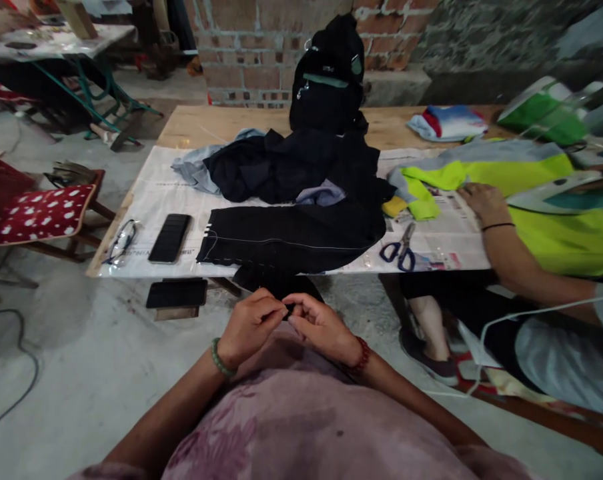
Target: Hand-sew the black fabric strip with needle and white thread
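Curled close, the fingertips of the left hand [254, 325] and right hand [324, 328] meet; how tightly they close, or on what, I cannot tell. Just beyond, a black garment [286, 237] lies along the table's near edge, part drooping over it, with a pale stitched line and white stripes at its left end. Scissors [400, 252] sit right, a phone [170, 238] left. Dark clothing [276, 163] crowds its far side, their boundary hard to make out. Far right, a co-worker is cut off by the frame.
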Action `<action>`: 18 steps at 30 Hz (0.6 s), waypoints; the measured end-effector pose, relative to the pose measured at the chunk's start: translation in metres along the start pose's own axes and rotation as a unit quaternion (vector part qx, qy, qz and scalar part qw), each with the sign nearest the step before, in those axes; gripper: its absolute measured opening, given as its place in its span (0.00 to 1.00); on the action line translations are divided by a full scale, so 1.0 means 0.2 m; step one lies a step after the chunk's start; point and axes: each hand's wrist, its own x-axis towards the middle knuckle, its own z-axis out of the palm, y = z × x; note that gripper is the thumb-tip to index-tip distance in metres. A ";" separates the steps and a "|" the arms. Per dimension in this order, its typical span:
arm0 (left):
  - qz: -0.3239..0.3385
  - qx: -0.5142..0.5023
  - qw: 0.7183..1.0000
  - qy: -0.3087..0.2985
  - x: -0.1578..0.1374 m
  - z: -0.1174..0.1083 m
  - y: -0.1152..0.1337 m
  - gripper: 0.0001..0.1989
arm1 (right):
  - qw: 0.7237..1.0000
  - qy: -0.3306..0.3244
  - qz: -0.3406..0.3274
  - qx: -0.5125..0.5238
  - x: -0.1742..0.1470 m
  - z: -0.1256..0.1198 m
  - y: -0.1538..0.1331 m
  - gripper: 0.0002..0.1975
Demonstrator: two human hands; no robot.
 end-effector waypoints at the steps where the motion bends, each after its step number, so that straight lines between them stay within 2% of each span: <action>1: -0.005 -0.004 1.000 0.000 0.00 0.01 0.00 0.08 | 1.000 0.016 -0.003 -0.025 0.00 -0.01 0.01 0.13; 5: -0.016 -0.025 1.000 -0.007 0.00 0.03 -0.01 0.07 | 0.990 0.089 -0.051 -0.100 -0.02 -0.02 0.02 0.07; 9: -0.019 -0.042 0.999 -0.006 0.00 0.03 0.00 0.07 | 0.986 0.109 -0.083 -0.093 -0.02 -0.02 0.00 0.07; 14: -0.052 -0.072 0.996 0.005 0.01 0.00 0.00 0.06 | 0.990 0.131 -0.033 -0.033 -0.01 -0.02 0.00 0.07; 18: -0.096 -0.101 0.990 0.026 0.02 -0.03 -0.01 0.06 | 0.987 0.145 0.025 0.060 0.00 -0.02 0.02 0.11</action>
